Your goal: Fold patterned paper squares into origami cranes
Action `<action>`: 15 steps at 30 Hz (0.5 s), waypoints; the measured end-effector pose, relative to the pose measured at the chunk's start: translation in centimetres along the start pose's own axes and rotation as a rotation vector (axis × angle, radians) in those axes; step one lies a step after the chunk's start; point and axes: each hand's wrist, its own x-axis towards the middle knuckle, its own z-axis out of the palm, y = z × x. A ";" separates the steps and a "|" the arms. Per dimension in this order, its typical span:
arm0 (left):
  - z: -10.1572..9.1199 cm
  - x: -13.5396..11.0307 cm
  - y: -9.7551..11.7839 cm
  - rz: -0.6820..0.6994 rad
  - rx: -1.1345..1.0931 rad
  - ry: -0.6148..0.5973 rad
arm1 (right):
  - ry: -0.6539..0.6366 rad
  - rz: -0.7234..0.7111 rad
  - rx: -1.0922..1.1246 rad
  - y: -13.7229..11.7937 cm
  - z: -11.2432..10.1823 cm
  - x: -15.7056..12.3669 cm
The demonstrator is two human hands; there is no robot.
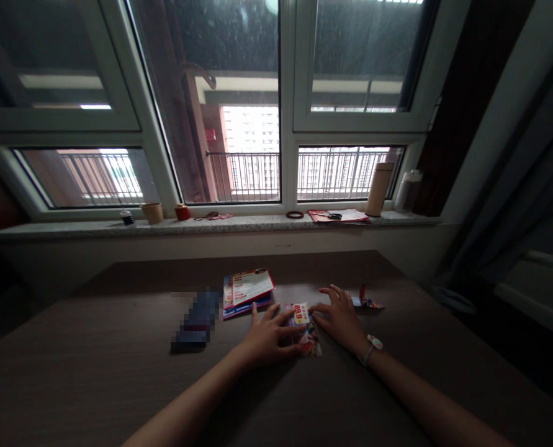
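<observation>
A colourful printed paper (310,341) with large red price figures lies flat on the dark wooden table (118,385). My left hand (272,335) rests on its left part with the fingers spread, hiding some of the print. At the paper's right edge is my right hand (341,316), fingers apart and fingertips near or touching the edge. A bracelet (373,343) circles my right wrist. Just beyond my left hand lies a small stack of leaflets (251,288) with red borders. To the right of my right hand sits a small folded colourful paper piece (369,302).
A blurred dark blue object (197,323) lies on the table's left side. The window sill (257,222) behind holds a paper cup (152,213), a red spool-like item (182,212), a dark ring (295,215), scissors (334,216) on papers, a tan flask (379,189) and another bottle (407,191).
</observation>
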 end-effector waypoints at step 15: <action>0.1 0.1 -0.1 -0.003 -0.005 -0.004 | -0.058 0.035 -0.110 -0.4 0.7 -0.1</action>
